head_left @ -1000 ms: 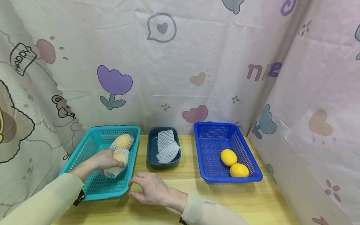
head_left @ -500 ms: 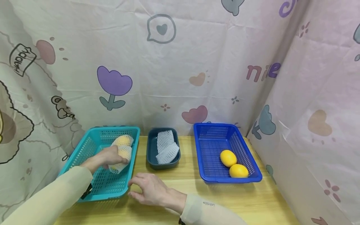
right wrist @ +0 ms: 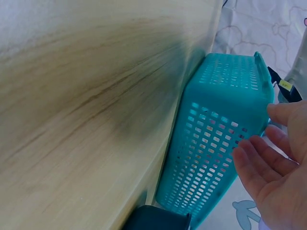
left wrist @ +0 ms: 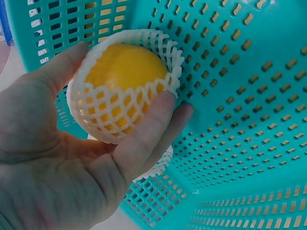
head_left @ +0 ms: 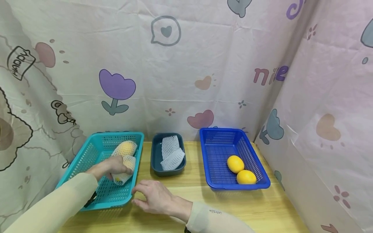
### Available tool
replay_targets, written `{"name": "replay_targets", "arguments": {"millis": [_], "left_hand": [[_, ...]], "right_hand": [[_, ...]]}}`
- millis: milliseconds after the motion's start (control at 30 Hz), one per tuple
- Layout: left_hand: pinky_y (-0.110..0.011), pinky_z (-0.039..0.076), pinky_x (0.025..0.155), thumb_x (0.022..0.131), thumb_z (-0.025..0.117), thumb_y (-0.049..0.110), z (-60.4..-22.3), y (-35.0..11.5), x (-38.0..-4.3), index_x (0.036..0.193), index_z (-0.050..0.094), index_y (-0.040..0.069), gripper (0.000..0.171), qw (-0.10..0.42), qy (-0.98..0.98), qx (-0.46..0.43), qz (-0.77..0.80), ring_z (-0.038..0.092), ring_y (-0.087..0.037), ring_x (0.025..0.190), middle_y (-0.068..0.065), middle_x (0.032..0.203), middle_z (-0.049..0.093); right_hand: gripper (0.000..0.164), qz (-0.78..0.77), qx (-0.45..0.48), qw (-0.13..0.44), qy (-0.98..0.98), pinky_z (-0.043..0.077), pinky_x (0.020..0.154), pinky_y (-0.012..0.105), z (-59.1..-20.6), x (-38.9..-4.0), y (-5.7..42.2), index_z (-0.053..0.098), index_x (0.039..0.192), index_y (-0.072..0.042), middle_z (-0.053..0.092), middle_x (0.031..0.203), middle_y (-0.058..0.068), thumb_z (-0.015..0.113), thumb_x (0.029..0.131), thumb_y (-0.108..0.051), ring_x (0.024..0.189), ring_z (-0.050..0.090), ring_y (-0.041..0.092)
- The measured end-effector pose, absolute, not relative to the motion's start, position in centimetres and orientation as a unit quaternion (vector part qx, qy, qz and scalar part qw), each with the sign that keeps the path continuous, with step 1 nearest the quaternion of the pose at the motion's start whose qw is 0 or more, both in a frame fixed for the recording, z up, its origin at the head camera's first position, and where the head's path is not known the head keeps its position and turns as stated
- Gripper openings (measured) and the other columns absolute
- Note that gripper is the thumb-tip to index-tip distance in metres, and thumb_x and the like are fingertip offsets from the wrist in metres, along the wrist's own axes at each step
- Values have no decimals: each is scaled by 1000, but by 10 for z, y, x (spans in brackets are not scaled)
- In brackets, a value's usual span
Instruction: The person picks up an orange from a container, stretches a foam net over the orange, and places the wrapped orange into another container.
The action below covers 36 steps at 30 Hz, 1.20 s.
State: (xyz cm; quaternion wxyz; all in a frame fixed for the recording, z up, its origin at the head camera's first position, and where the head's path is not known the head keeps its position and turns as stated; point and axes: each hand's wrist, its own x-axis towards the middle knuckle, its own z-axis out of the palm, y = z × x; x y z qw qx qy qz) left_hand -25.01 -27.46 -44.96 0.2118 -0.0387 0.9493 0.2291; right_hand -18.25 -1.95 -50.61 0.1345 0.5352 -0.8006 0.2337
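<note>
Inside the teal basket (head_left: pixel 109 204) on the left, my left hand (head_left: pixel 115 165) grips a yellow fruit (left wrist: pixel 127 67) wrapped in a white foam net (left wrist: pixel 115 111). Thumb and fingers curl around its sides, and the bare yellow top shows through the net's open end. Just behind it in the basket lies another netted fruit (head_left: pixel 126 148). My right hand (head_left: pixel 157 196) is beside the basket's near right corner, fingers loosely bent and holding nothing. In the right wrist view its fingers are close to the basket's rim; whether they touch it I cannot tell.
A small dark box (head_left: pixel 156 171) in the middle holds two foam nets (head_left: pixel 173 159). To the right, a blue basket (head_left: pixel 214 155) contains two bare yellow fruits (head_left: pixel 246 177). All stand on a wooden table (head_left: pixel 227 204) before a patterned curtain (head_left: pixel 175 71).
My left hand shifted the netted fruit a little right and back, then slightly toward the front again. The right hand stayed in place.
</note>
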Motion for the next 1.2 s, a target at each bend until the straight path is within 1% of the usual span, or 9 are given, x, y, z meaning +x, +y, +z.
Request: {"name": "replay_targets", "arguments": {"millis": [367, 567, 600, 667, 733, 800, 867, 1000, 1200], "left_hand": [[-49, 71, 76, 102, 79, 37, -451, -277, -252, 121, 57, -12, 56, 220, 944, -44, 242, 73, -33, 92, -23, 102, 66], [-46, 69, 71, 103, 78, 40, -441, -278, -253, 126, 56, -13, 62, 215, 950, -33, 223, 74, -31, 88, -21, 102, 66], [-46, 69, 71, 103, 78, 40, -439, -278, -253, 130, 55, -15, 65, 212, 953, -29, 216, 74, -32, 88, -24, 105, 67], [-46, 69, 70, 103, 77, 39, -437, -278, -252, 139, 49, -21, 75, 204, 958, -20, 201, 74, -34, 91, -35, 117, 67], [-47, 68, 69, 104, 77, 38, -435, -278, -251, 148, 43, -25, 84, 196, 962, -9, 189, 76, -38, 95, -45, 133, 63], [-49, 68, 72, 104, 77, 37, -433, -278, -250, 153, 39, -27, 89, 184, 968, 7, 172, 76, -41, 100, -48, 144, 58], [-52, 67, 77, 103, 77, 36, -429, -276, -248, 151, 43, -26, 85, 168, 973, 24, 155, 76, -46, 105, -48, 144, 59], [-59, 64, 87, 103, 77, 35, -422, -270, -243, 142, 55, -23, 73, 142, 981, 53, 122, 74, -52, 112, -41, 134, 68], [-56, 65, 81, 103, 76, 33, -415, -259, -228, 134, 64, -16, 59, 114, 986, 66, 104, 77, -43, 100, -32, 124, 75]], "right_hand": [[24, 223, 538, 130, -803, 51, 84, 3, -506, -181, -19, 79, 121, -18, 82, 112, -7, 86, 100, -29, 97, 77, 2], [25, 217, 537, 129, -805, 52, 86, 3, -504, -182, -18, 79, 121, -19, 83, 113, -7, 86, 100, -30, 100, 78, 1], [25, 216, 538, 128, -805, 53, 87, 4, -504, -183, -18, 79, 121, -19, 84, 113, -7, 86, 99, -30, 100, 78, 2], [24, 214, 539, 129, -805, 53, 88, 4, -503, -183, -17, 80, 120, -18, 84, 113, -7, 85, 100, -30, 101, 78, 1], [24, 214, 540, 128, -804, 54, 90, 4, -502, -183, -16, 80, 120, -18, 84, 114, -6, 85, 100, -30, 103, 79, 2], [24, 214, 541, 128, -803, 54, 92, 5, -500, -184, -15, 81, 120, -18, 85, 115, -6, 84, 101, -31, 104, 79, 2], [24, 217, 541, 126, -803, 55, 94, 5, -498, -185, -13, 81, 121, -18, 85, 116, -5, 83, 102, -31, 106, 80, 3], [23, 229, 537, 129, -801, 56, 93, 7, -493, -187, -7, 82, 120, -17, 85, 114, -6, 84, 101, -30, 105, 81, 4], [22, 242, 536, 148, -795, 58, 86, 9, -485, -190, 2, 82, 117, -15, 85, 110, -5, 85, 99, -27, 98, 82, 7]]}}
